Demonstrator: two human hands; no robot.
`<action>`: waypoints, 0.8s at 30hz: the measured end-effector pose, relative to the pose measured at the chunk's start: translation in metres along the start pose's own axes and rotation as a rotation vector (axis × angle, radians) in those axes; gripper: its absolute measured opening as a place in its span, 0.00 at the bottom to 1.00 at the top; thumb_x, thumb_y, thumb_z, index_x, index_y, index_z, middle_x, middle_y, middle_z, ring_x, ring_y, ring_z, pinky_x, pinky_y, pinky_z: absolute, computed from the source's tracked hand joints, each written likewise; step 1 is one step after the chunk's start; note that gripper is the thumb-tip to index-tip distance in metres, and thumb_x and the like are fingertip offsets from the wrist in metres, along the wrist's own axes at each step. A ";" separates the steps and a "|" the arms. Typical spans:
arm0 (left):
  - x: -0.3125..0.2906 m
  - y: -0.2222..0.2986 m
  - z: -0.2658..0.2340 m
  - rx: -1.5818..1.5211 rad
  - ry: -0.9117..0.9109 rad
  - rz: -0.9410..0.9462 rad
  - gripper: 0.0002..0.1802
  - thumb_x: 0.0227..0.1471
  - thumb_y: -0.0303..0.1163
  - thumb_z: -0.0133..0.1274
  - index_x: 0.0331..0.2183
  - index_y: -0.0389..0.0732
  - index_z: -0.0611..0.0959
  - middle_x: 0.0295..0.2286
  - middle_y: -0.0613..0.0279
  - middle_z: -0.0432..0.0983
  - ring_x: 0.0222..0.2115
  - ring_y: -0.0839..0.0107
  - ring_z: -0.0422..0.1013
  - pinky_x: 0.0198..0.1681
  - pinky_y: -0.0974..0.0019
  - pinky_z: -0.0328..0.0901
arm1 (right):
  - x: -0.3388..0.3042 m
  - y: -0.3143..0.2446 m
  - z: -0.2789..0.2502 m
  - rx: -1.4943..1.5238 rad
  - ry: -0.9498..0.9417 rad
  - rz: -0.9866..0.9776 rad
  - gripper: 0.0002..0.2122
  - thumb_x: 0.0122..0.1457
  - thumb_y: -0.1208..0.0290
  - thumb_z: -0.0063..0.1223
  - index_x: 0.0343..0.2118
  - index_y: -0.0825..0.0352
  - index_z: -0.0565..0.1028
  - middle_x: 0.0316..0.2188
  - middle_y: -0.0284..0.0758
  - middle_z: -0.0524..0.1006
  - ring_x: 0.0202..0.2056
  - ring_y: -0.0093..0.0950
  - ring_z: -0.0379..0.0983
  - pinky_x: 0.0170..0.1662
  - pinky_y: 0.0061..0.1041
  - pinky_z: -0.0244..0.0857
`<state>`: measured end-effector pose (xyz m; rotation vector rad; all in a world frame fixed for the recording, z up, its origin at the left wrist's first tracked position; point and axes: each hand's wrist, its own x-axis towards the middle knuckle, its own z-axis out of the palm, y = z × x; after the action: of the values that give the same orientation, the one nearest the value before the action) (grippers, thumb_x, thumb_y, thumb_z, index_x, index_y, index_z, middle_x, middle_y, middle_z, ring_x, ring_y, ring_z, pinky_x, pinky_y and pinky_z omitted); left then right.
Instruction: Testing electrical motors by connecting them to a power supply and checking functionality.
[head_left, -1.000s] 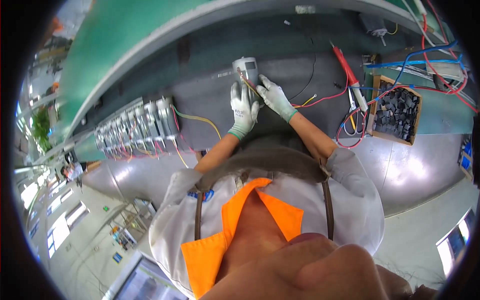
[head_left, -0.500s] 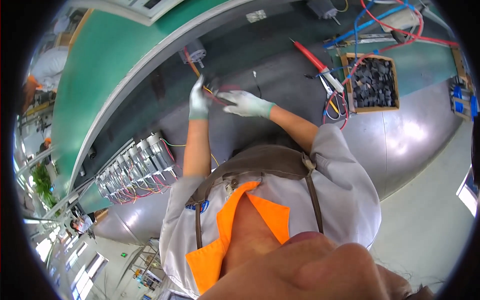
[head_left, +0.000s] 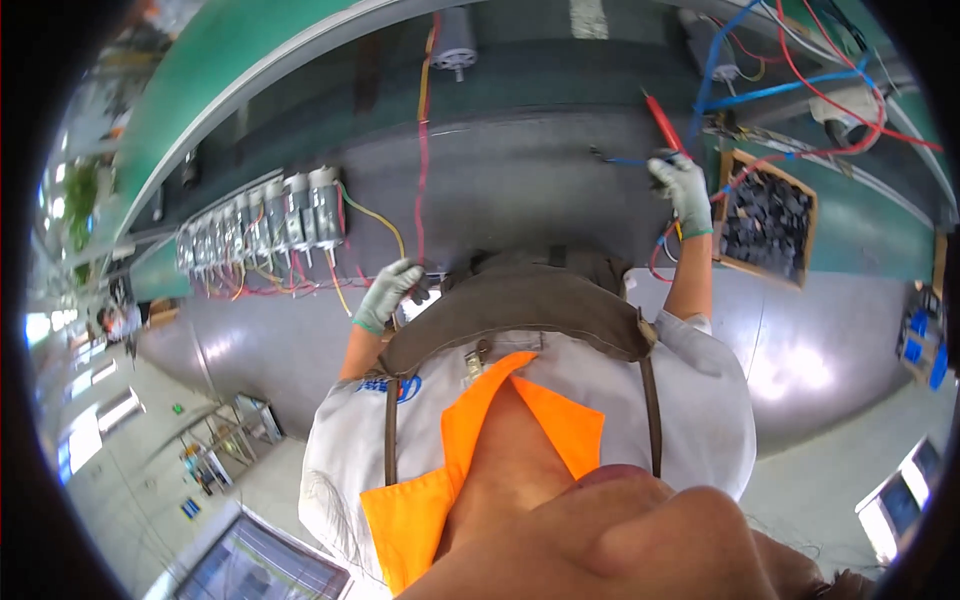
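A motor lies at the far edge of the bench, and a red and yellow wire pair comes off beside it. The red wire runs toward me down to my left hand, whose gloved fingers are curled closed at its near end. On the right, my gloved right hand is closed over the lower end of a red pen-shaped tool with a thin pointed tip. My fingers cover that end, so what exactly they grip is hidden. The scissors are mostly behind this hand.
A row of motors with loose wires stands on the left. Right of my right hand is a cardboard box of small black parts. Red and blue cables loop over the upper right. Another motor lies far right.
My hands have moved apart: the left came down toward me along the red wire, and the right went rightward to the red tool. The view has tilted too.
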<state>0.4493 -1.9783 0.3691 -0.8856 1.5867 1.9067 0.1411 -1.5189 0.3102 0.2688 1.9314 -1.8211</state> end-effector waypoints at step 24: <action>0.002 0.043 0.059 -0.490 -0.143 0.438 0.19 0.59 0.43 0.56 0.44 0.38 0.78 0.32 0.64 0.76 0.32 0.74 0.72 0.37 0.67 0.69 | -0.088 -0.036 0.093 -0.137 -0.843 -0.192 0.19 0.57 0.70 0.58 0.52 0.67 0.75 0.46 0.35 0.78 0.39 0.20 0.73 0.44 0.20 0.66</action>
<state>0.4065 -1.9290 0.4023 -0.5891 1.3232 2.6766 0.2203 -1.5979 0.3820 -0.6522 1.4746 -1.5269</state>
